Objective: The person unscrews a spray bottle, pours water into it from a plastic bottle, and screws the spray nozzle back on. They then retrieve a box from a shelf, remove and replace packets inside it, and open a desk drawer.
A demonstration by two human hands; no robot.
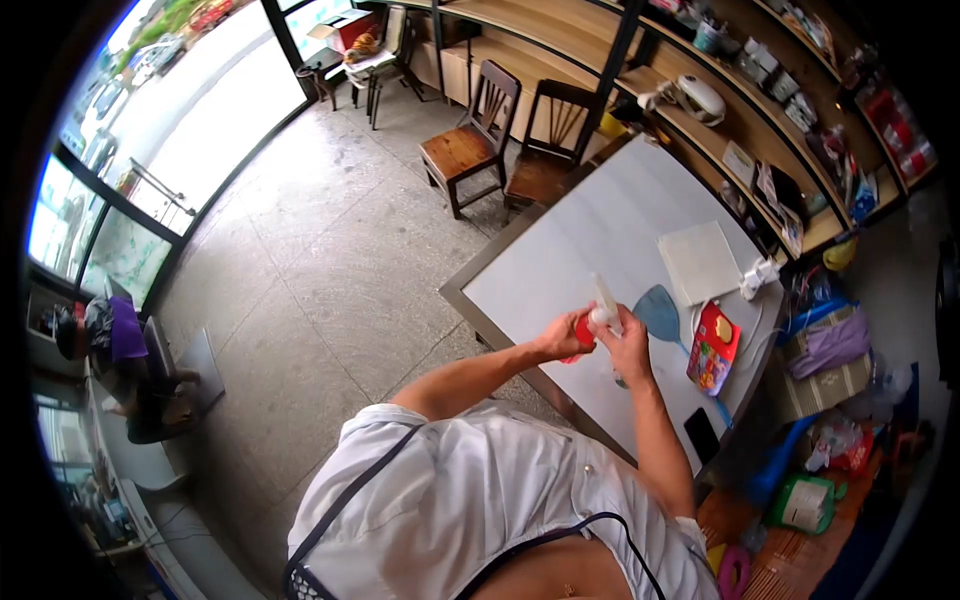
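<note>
Head view: toward 3 o'clock from centre, the left hand (558, 339) grips a red piece (585, 331) and the right hand (630, 346) a white piece (602, 314), close together above the surface (560, 245). Handling looks under way, neither piece set down; how much remains cannot be judged. The grip hides whether they join, and a small object (620, 380) at 6 o'clock is mostly covered

Red item (584, 331) in L hand (562, 338), partly hidden; whitish pc (603, 299) w/ narrow tip in R hand (628, 346), tip pointing away, just beside red; can't tell if joined.
</note>
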